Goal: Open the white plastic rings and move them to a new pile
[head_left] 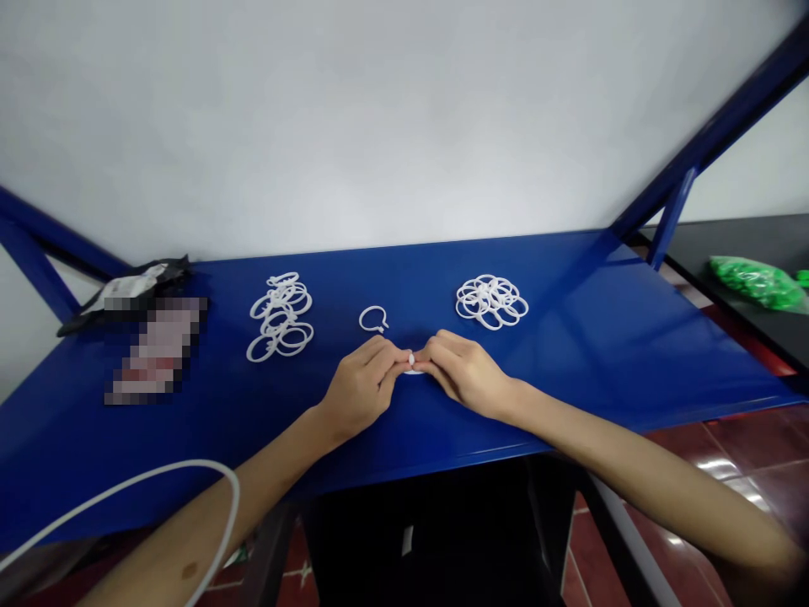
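White ring (pixel 415 372), held just above the blue table (pixel 587 337) between the left hand (pixel 365 381) and the right hand (pixel 471 373), each closed with thumb and fingers pinching it. Beyond lie an open ring (pixel 361 319), flanked by a left pile (pixel 279 319) and a right pile (pixel 485 295) of similar rings. At far right, a transparent bag (pixel 772 302) contains green pieces (pixel 742 280).

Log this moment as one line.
left hand: pinching white ring | right hand: pinching same ring | nearby: open ring, left ring pile, right ring pile | surface: blue table
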A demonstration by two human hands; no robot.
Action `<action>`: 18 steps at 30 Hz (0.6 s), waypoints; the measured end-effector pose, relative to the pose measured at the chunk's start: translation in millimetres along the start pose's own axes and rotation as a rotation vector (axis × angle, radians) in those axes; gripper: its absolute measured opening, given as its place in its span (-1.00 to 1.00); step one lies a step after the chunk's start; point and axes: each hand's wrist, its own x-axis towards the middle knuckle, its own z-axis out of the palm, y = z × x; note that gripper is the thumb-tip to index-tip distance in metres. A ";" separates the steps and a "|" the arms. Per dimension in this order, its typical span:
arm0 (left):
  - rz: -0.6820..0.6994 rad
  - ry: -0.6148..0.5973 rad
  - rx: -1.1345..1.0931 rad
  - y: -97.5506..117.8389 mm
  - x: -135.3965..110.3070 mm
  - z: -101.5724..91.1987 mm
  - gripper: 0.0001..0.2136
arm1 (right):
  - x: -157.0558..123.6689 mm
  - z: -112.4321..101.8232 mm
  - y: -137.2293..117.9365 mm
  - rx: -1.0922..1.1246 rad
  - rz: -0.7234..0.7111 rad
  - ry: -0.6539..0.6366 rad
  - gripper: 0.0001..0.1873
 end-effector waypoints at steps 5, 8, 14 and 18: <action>0.081 -0.073 0.092 -9.1 8.3 -4.6 -0.87 | 5.9 -13.0 6.7 -0.030 0.038 0.006 -0.75; -0.024 -0.104 0.228 -20.9 12.7 -10.0 -0.77 | 7.2 -36.1 24.4 -0.094 0.194 0.126 -0.76; -0.166 -0.269 0.462 -44.6 9.7 -13.6 -0.73 | -10.9 -82.4 76.5 -0.331 0.408 0.204 -0.72; -0.183 -0.273 0.462 -50.0 10.4 -16.2 -0.78 | -18.7 -90.6 90.4 -0.296 0.441 0.038 -0.73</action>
